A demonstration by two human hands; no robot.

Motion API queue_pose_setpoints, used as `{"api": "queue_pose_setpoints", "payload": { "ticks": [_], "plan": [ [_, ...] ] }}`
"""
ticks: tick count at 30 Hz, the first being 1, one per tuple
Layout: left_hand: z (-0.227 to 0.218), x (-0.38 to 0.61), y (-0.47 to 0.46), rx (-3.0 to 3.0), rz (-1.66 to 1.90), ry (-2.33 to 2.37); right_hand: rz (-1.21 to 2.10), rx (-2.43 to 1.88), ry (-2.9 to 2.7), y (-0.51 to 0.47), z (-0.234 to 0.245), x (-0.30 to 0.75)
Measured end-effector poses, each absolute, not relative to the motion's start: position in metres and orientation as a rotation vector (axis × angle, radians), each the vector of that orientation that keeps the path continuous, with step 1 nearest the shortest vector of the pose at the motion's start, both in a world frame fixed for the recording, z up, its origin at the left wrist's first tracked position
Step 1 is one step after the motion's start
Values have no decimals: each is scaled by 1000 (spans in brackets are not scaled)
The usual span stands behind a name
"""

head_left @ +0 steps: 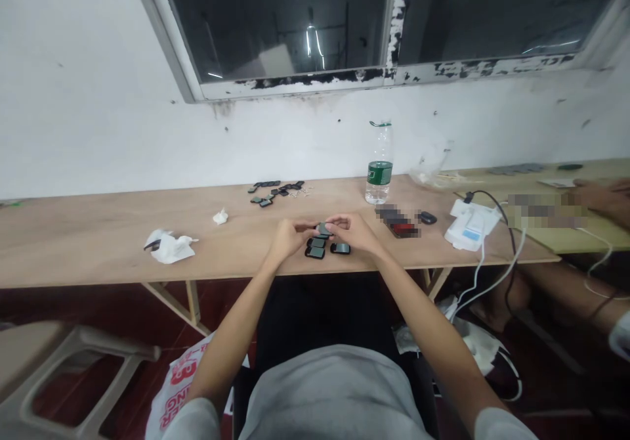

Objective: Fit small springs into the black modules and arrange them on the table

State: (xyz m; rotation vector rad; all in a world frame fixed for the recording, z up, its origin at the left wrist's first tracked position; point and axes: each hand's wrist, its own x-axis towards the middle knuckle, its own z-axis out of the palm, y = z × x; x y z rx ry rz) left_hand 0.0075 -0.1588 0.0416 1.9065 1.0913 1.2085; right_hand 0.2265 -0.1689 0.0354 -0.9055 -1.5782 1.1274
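Note:
My left hand [289, 235] and my right hand [352, 230] meet over the near edge of the wooden table [98, 230]. Together they pinch a small dark rectangular piece [323, 228] between their fingertips. Just below it, three more dark pieces [315, 251] lie on the table, one of them [340, 248] under my right hand. A scattered group of similar dark pieces [273, 192] lies farther back near the wall.
A clear water bottle [379, 164] with a green label stands right of centre. Crumpled tissues [170, 246] lie to the left, a white charger [471, 226] with cables to the right. Another person's hand [603, 197] rests at the far right. A plastic chair [59, 374] sits lower left.

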Motion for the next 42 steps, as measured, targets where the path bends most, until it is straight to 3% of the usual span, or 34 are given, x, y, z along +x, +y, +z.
{"api": "queue_pose_setpoints", "payload": {
  "ticks": [11,20,28,42],
  "plan": [
    [41,4,-158,1569,1103,970,1048,-860,-1759,-177,42,228],
    [44,2,-157,1761,1090,968,1069,-853,-1689,-175,41,228],
    [48,-10,-153,1893,1138,1062,760,-1042,-1679,-161,41,249],
    [41,-36,-132,2019,1071,1216,753,-1340,-1840,-136,13,278]
  ]
}}
